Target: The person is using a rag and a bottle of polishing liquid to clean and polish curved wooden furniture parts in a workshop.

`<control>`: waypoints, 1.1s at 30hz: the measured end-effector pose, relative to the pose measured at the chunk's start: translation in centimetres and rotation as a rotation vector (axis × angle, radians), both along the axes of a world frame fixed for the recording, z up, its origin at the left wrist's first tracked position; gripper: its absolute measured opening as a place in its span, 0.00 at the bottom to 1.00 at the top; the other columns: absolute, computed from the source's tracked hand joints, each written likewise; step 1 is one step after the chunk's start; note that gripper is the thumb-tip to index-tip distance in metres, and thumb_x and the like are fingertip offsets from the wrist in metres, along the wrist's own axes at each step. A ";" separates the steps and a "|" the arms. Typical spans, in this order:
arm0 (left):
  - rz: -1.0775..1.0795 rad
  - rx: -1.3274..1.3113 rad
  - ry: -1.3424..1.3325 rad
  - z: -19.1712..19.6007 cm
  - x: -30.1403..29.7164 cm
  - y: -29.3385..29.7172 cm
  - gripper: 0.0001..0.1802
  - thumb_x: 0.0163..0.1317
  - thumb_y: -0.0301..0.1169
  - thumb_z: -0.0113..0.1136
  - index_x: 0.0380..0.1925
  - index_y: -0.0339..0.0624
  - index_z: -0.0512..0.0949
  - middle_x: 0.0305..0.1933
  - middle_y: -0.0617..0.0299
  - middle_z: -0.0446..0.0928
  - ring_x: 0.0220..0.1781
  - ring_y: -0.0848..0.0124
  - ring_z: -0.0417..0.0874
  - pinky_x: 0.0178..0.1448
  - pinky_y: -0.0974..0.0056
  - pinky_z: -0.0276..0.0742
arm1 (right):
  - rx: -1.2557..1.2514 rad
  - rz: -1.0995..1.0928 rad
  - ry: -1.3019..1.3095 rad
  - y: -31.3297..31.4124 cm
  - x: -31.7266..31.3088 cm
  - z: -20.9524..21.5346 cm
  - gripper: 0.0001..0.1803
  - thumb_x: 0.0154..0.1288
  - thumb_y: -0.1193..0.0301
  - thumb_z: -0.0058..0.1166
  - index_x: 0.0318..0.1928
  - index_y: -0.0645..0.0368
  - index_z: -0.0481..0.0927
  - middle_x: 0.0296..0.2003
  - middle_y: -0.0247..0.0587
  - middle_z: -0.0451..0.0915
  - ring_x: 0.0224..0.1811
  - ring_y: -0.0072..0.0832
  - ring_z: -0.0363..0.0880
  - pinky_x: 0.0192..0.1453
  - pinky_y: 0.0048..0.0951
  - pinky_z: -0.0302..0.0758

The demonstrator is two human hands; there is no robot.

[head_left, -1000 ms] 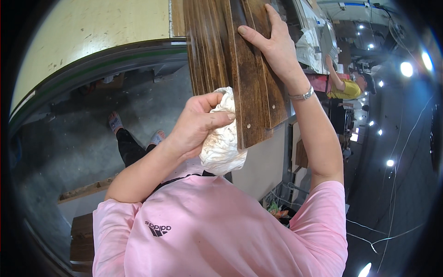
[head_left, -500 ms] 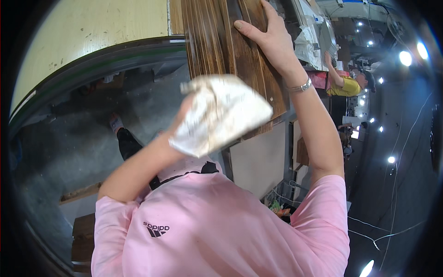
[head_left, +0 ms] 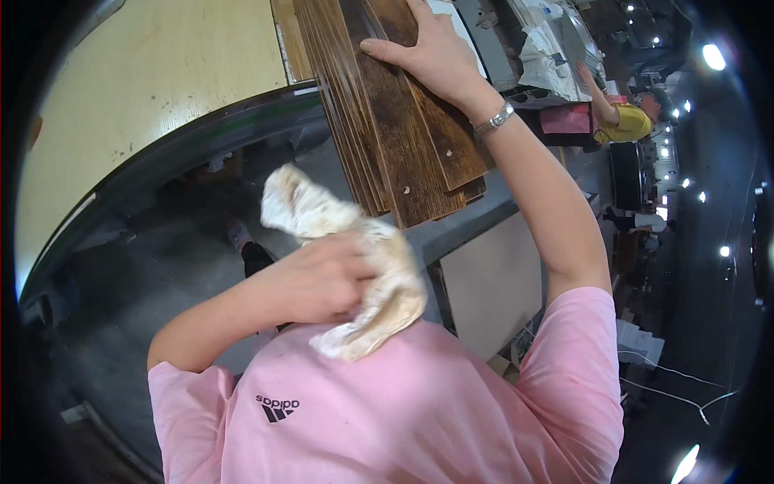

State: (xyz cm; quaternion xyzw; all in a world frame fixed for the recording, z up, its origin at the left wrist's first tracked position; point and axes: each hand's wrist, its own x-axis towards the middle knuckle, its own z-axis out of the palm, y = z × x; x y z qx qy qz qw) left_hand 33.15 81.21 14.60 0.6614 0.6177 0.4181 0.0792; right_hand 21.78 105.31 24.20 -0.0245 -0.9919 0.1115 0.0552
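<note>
A stained white cloth (head_left: 393, 262), slightly blurred by motion, is bunched in my left hand (head_left: 326, 278), whose fingers are closed around it. It hangs in front of my chest, just short of the boards' near ends. Dark brown wooden boards (head_left: 387, 121) lie stacked and slightly fanned, with a small hole near the end of the upper ones. My right hand (head_left: 439, 56) rests on the top board (head_left: 447, 133), thumb stretched out across the wood and apart from the fingers. The fingertips run out at the upper edge of the picture.
A pale yellow tabletop (head_left: 169, 73) with a dark curved edge (head_left: 201, 121) stretches to the left of the boards. Below the stack leans a flat beige panel (head_left: 492, 278). Farther right, a person in a yellow top (head_left: 633, 121) stands beside a white-covered work surface (head_left: 548, 56).
My left hand has drawn the cloth back from the boards toward my chest, uncovering their near ends. My right hand remains on the boards while the whole view has shifted a little.
</note>
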 end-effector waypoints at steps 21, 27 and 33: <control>0.279 0.135 0.173 5.1 -0.5 2.3 0.16 0.41 0.22 0.61 0.34 0.41 0.82 0.45 0.63 0.81 0.36 0.60 0.73 0.42 0.58 0.73 | -0.021 -0.039 -0.055 -0.5 0.7 1.2 0.59 0.52 0.34 0.58 0.72 0.64 0.56 0.59 0.74 0.68 0.59 0.59 0.74 0.61 0.47 0.74; 0.539 0.233 0.072 7.5 -2.3 0.1 0.13 0.42 0.22 0.62 0.32 0.41 0.84 0.43 0.64 0.83 0.39 0.61 0.75 0.40 0.61 0.69 | -0.052 -0.022 -0.016 -0.1 0.8 1.2 0.59 0.51 0.35 0.58 0.72 0.65 0.57 0.59 0.75 0.68 0.56 0.59 0.77 0.59 0.47 0.75; 0.247 0.127 0.120 5.5 -1.1 2.4 0.17 0.39 0.18 0.61 0.34 0.41 0.85 0.48 0.62 0.82 0.40 0.58 0.76 0.47 0.59 0.74 | -0.072 -0.010 0.016 0.0 0.3 -0.2 0.58 0.49 0.34 0.61 0.69 0.65 0.61 0.57 0.72 0.70 0.56 0.56 0.78 0.58 0.45 0.77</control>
